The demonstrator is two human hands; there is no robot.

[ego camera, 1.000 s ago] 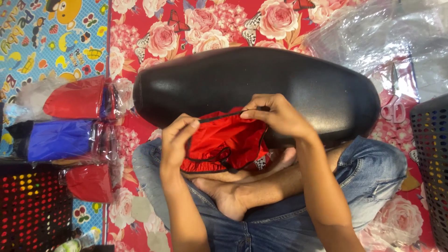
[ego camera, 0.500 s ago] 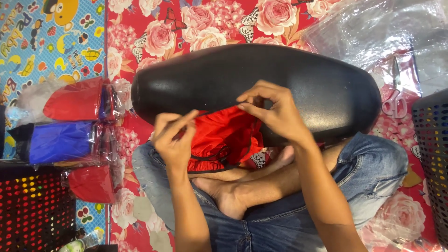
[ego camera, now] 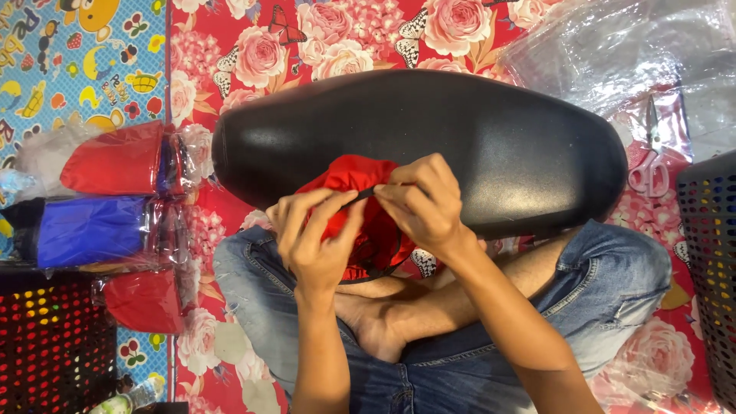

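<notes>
A long black seat-shaped cushion [ego camera: 460,130] lies across my lap on the flowered mat. A bunched red fabric cover with a dark elastic edge [ego camera: 354,178] rests against its near side. My left hand [ego camera: 316,239] pinches the elastic edge from the left. My right hand [ego camera: 423,201] grips the same edge from the right, fingers closed on it. The two hands are close together, and much of the fabric is hidden behind them. My crossed legs in blue jeans [ego camera: 613,276] sit below.
Plastic-wrapped folded covers lie at the left: a red one [ego camera: 115,161], a blue one [ego camera: 88,230], another red one [ego camera: 146,300]. A dark perforated basket [ego camera: 46,345] stands at lower left, another basket [ego camera: 709,253] at right. Clear plastic bags [ego camera: 621,54] and pink scissors [ego camera: 650,165] lie at upper right.
Both hands have drawn closer together over the red fabric, gathering it into a tighter bunch against the cushion. The view has shifted slightly.
</notes>
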